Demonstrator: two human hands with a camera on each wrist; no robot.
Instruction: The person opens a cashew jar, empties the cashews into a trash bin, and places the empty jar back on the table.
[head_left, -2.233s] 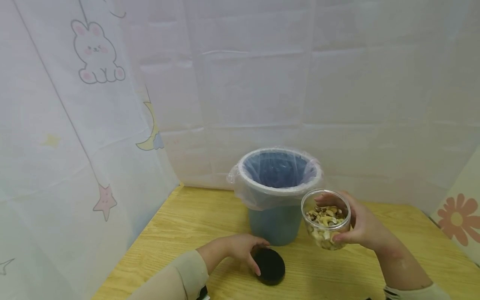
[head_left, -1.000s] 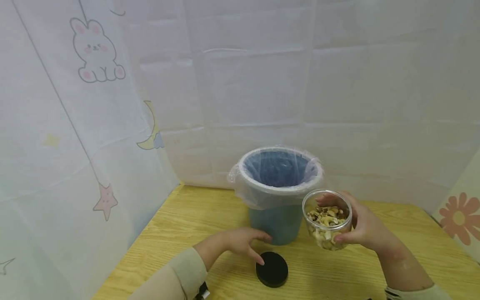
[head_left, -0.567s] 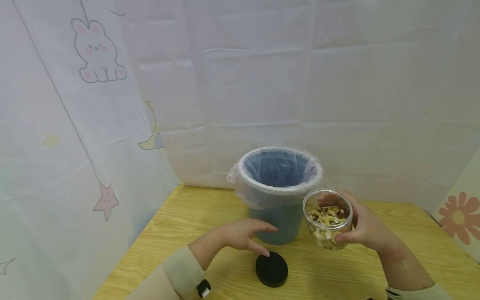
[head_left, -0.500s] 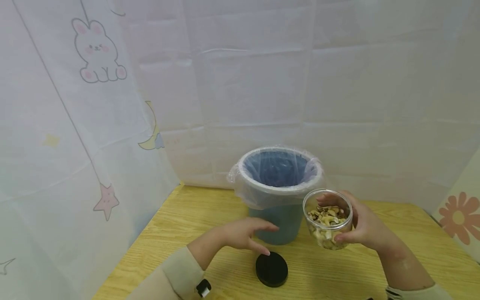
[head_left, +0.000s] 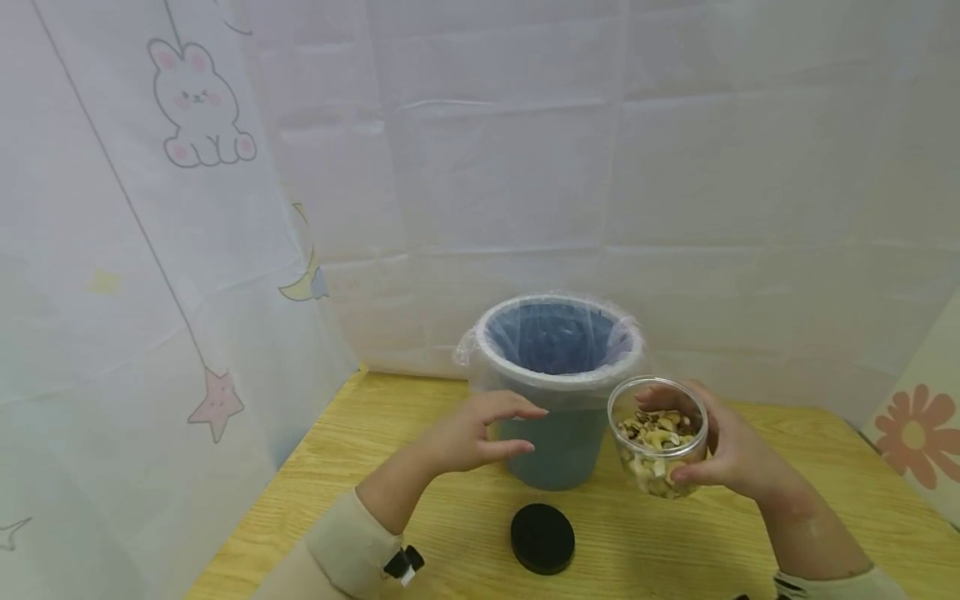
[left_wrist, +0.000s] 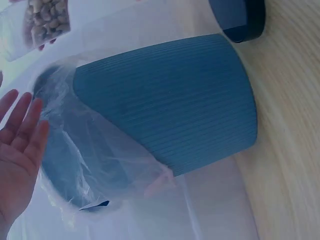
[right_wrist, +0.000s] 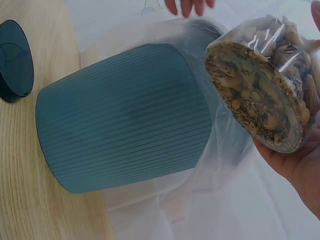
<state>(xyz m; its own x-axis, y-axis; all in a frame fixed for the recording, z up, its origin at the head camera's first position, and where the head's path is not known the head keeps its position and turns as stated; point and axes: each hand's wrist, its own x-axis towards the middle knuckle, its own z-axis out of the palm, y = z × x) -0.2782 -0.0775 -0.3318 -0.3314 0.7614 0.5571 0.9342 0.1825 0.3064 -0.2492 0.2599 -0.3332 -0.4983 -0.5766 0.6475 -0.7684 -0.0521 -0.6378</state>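
My right hand [head_left: 738, 454] grips a clear plastic jar [head_left: 658, 437] with no lid on it, held above the table in front of the bin's right side. Cashews and other nut pieces [right_wrist: 250, 92] fill its lower part. My left hand [head_left: 480, 429] hangs in the air before the bin, fingers and thumb spread, holding nothing. In the left wrist view that left hand [left_wrist: 20, 150] is beside the bag-covered rim. A round black lid [head_left: 543, 538] lies on the table below it, apart from both hands.
A blue ribbed bin [head_left: 555, 450] stands on the wooden table [head_left: 420, 408], lined with a thin clear plastic bag [head_left: 487, 375] folded over its rim. White printed cloth [head_left: 480, 183] hangs close behind and on the left.
My left hand has let go of the black lid, leaving it on the table, then risen up and away toward the bin. The right hand with the jar has barely moved.
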